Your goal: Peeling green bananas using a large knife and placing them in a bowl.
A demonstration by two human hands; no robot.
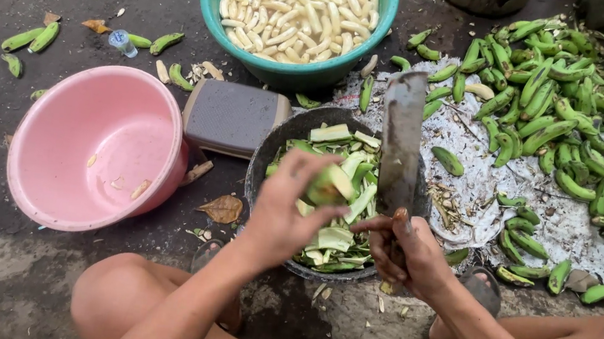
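An outdoor food-prep yard: bare concrete floor (18, 266), green bananas (566, 109) heaped at two o'clock, a basin (290, 73) of peeled ones at twelve.

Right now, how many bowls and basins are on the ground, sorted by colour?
Green basin, filled with peeled bananas: 1
Pink basin, nearly empty: 1
Dark bowl, holding green peels: 1
Total: 3

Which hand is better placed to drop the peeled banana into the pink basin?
Probably the left hand: it already grips the half-peeled green banana, nearer the round pink plastic basin; the right hand holds the broad steel cleaver.
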